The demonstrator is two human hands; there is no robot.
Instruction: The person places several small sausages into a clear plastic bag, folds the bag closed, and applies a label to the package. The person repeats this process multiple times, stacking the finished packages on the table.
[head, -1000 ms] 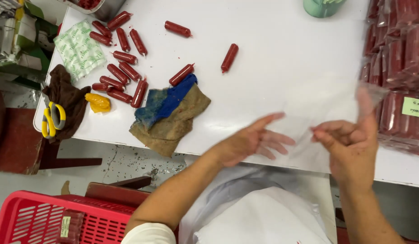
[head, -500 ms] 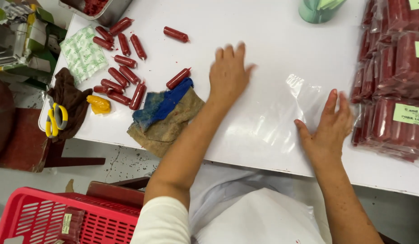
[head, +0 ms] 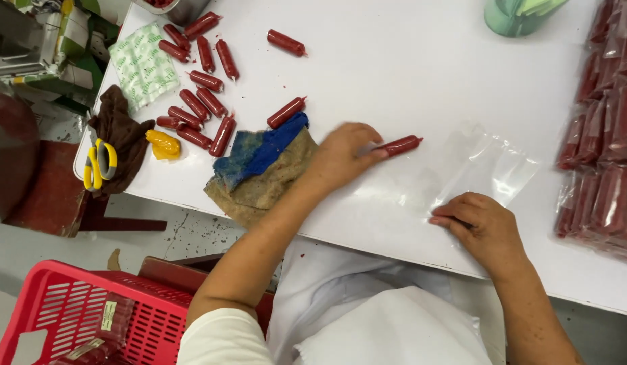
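The left hand point(head: 342, 154) pinches one end of a short red sausage in glossy casing point(head: 399, 144), whose long axis runs out rightward, tilted slightly up, toward the clear flat plastic bag point(head: 492, 165) lying on the white table point(head: 408, 61). The right hand point(head: 481, 224), fingers curled together, presses the bag's near edge.

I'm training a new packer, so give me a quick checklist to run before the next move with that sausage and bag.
1. Left hand grips the red sausage stick: ok.
2. Right hand pins the clear plastic bag flat: ok.
3. Bag mouth open: cannot tell.
4. Sausage aligned toward bag: ok.
5. White table bare between sausage and bag: ok.
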